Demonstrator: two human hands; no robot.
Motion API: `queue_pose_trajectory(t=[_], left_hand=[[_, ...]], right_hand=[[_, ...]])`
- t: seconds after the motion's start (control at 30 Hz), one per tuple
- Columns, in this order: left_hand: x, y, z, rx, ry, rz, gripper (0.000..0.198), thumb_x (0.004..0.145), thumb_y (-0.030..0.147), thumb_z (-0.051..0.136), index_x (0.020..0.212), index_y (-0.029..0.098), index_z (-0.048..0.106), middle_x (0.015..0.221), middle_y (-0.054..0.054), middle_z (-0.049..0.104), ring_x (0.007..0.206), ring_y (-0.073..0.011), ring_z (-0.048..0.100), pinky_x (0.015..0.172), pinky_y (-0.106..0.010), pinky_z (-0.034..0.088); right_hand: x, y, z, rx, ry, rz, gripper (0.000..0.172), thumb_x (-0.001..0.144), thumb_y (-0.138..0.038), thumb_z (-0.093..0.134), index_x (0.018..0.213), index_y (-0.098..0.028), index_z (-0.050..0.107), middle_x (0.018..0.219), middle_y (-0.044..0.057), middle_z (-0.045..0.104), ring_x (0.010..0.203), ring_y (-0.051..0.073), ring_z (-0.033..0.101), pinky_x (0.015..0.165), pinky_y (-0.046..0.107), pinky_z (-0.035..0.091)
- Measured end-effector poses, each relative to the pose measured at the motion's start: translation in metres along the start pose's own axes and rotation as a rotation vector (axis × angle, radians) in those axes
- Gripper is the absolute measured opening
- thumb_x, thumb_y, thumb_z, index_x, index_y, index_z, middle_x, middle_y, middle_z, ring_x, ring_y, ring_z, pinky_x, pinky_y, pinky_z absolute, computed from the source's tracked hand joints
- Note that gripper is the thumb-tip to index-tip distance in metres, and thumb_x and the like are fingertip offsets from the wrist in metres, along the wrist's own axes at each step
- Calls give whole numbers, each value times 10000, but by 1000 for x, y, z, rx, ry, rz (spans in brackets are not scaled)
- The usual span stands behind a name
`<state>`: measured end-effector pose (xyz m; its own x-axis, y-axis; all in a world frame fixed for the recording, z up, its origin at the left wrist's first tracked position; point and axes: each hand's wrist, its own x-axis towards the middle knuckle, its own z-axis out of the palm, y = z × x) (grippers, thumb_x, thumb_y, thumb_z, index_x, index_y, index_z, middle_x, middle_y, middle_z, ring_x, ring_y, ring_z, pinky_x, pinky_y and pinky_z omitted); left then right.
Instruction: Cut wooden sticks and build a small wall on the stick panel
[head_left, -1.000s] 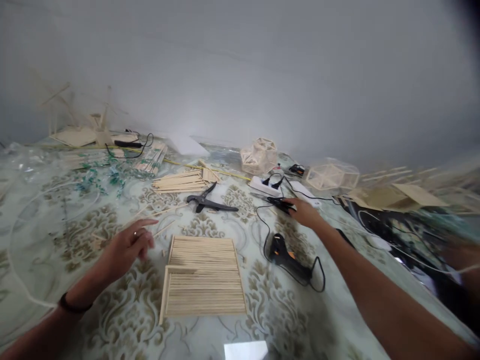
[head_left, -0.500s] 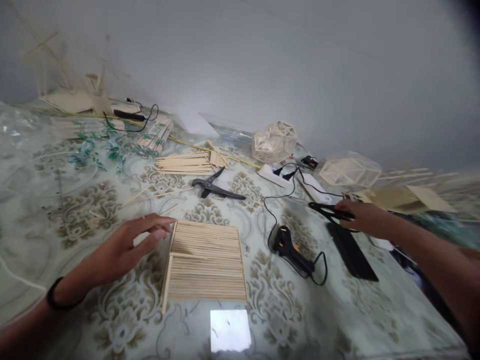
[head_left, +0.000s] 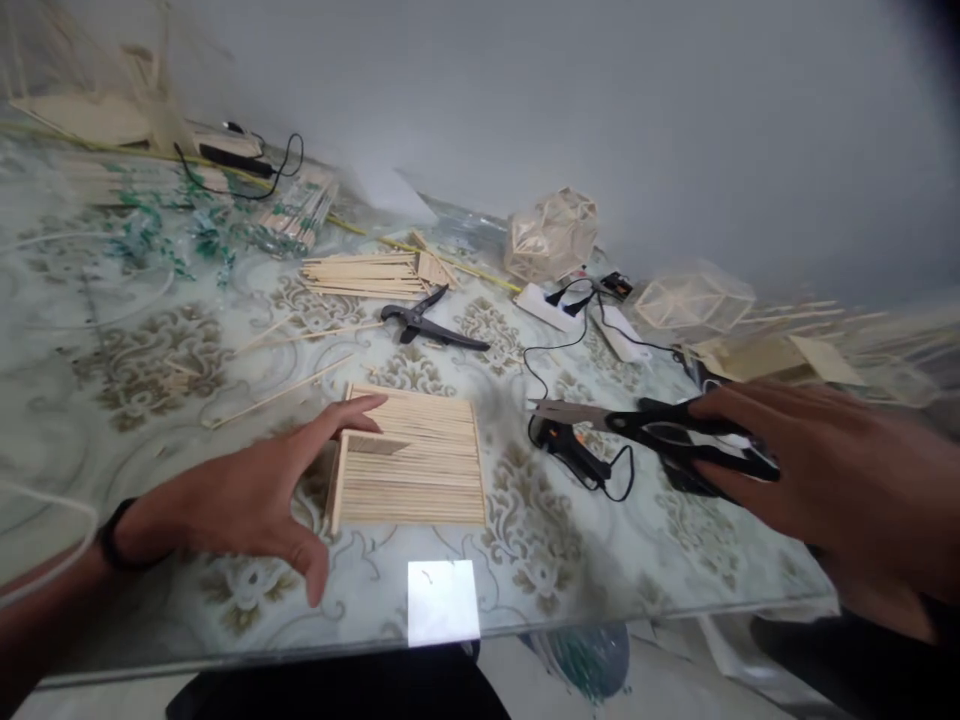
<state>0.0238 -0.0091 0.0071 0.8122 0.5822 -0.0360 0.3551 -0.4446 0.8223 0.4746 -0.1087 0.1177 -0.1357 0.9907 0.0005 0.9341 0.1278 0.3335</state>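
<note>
A flat panel of wooden sticks point(head_left: 420, 490) lies near the table's front, with a raised edge along its left side. My left hand point(head_left: 247, 500) is at that side, thumb and fingers spread wide. Its fingertips reach over the panel's upper left corner; whether they touch it I cannot tell. My right hand point(head_left: 840, 490) grips black-handled scissors point(head_left: 637, 425), held above the table with the blades pointing left. Under the blades lies a black glue gun point(head_left: 581, 462), its cord running back.
Black pliers point(head_left: 435, 327) lie behind the panel, by a pile of loose sticks point(head_left: 364, 275). A white power strip point(head_left: 547, 307) with plugs stands at centre right. Stick-built models point(head_left: 553, 235) line the wall. Bundled sticks point(head_left: 296, 215) lie back left. The glass-topped table point(head_left: 262, 655) ends close in front.
My right hand has brought the scissors nearer and raised them over the glue gun. My left hand has spread its thumb and fingers around the panel's left edge. The view has tilted downward.
</note>
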Motion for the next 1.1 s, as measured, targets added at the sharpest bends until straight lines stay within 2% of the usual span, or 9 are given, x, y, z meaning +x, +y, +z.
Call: queue_pose_trajectory(t=[0.07, 0.1, 0.13, 0.23, 0.33, 0.5, 0.63, 0.97, 1.1], left_hand=[[1, 1, 2, 18, -14, -6, 1374, 469, 504, 964, 1600, 293, 213, 1646, -150, 338, 1484, -381, 376, 1188, -509, 382], [1, 1, 3, 27, -19, 0, 1364, 484, 518, 958, 1600, 288, 207, 1651, -153, 326, 1491, -376, 365, 1199, -511, 362], [0, 0, 4, 35, -23, 7, 1333, 518, 526, 946, 1600, 286, 205, 1651, -155, 325, 1494, -371, 362, 1204, -514, 349], [0, -4, 5, 60, -26, 30, 1237, 625, 537, 894, 1608, 288, 184, 1634, -164, 355, 1482, -365, 387, 1191, -519, 353], [0, -10, 6, 90, -20, 50, 1200, 653, 534, 875, 1608, 292, 189, 1588, -166, 432, 1429, -366, 466, 1158, -514, 394], [0, -16, 9, 138, -18, 49, 1088, 675, 506, 854, 1571, 277, 280, 1399, -147, 621, 1292, -365, 598, 1073, -500, 472], [0, -16, 10, 122, -9, 45, 1028, 674, 479, 853, 1540, 284, 335, 1403, -137, 615, 1283, -358, 603, 1055, -476, 489], [2, -18, 9, 94, -16, 23, 986, 691, 457, 839, 1527, 262, 354, 1406, -139, 609, 1252, -348, 618, 1039, -466, 495], [5, -23, 8, 91, -60, 48, 982, 713, 508, 816, 1530, 259, 332, 1424, -130, 592, 1268, -350, 599, 1057, -475, 473]], right_hand=[[14, -36, -16, -11, 48, -294, 184, 870, -366, 579, 995, -239, 627, 869, 99, 698, 807, 257, 651, 717, 398, 471], [23, -52, -24, 3, 83, -386, 168, 882, -354, 555, 981, -233, 617, 851, 96, 689, 782, 253, 640, 713, 402, 466], [32, -68, -31, 17, 59, -463, 142, 884, -323, 550, 971, -230, 614, 837, 87, 683, 760, 245, 632, 711, 400, 466], [59, -106, -45, 15, -33, -560, 81, 834, -277, 595, 895, -225, 601, 805, 70, 663, 729, 245, 617, 700, 404, 469], [79, -129, -49, 4, -82, -602, 94, 794, -312, 641, 828, -238, 595, 773, 54, 652, 716, 244, 612, 705, 404, 472], [92, -143, -52, 75, -130, -608, 174, 853, -409, 585, 778, -253, 599, 720, 35, 633, 747, 232, 623, 767, 393, 479], [95, -146, -57, 64, -155, -598, 252, 869, -479, 568, 779, -247, 610, 715, 27, 625, 746, 226, 625, 770, 393, 491], [96, -155, -61, -9, -185, -579, 191, 831, -406, 632, 770, -226, 652, 673, 6, 613, 695, 202, 592, 726, 377, 477], [96, -161, -68, -65, -213, -560, 227, 885, -382, 575, 776, -208, 673, 650, 9, 611, 720, 200, 603, 724, 352, 454]])
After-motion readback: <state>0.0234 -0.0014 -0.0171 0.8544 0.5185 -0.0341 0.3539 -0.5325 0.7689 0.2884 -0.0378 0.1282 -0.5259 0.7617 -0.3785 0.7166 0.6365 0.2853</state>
